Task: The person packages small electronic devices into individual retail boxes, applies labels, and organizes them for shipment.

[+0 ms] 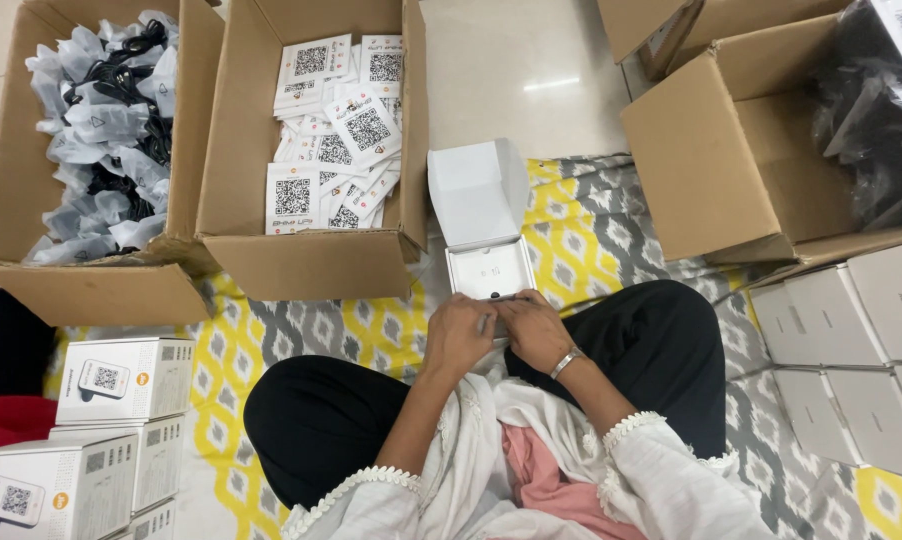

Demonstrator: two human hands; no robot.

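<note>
Person seated cross-legged on a yellow, grey and white patterned mat [271,345], viewed from above the head. Landmark taken: the small white box [488,268] standing open just beyond the knees, lid [476,190] hinged up and back. Nearest that box's front edge, the left hand [458,335] and right hand [533,330] sit close together, fingertips touching or nearly touching, both pressed at the box's near rim; a small dark item shows between the fingertips and the rim, too small to identify, and it cannot be told whether either hand actually grips it. A metal bangle [566,361] circles the right wrist. Left of the box and toward the person, closed white printed cartons [121,380] are stacked at the mat's edge. Right of the box, plain white cartons [851,350] lie in rows. Just beyond the box on its left, touching or nearly so, stands an open cardboard box of white printed cards [336,130]. Further left, a second cardboard box holds bagged black cables [106,130]. Beyond the box on its right, a large cardboard box [731,160] lies tipped, with dark plastic-wrapped goods [871,110] inside.
</note>
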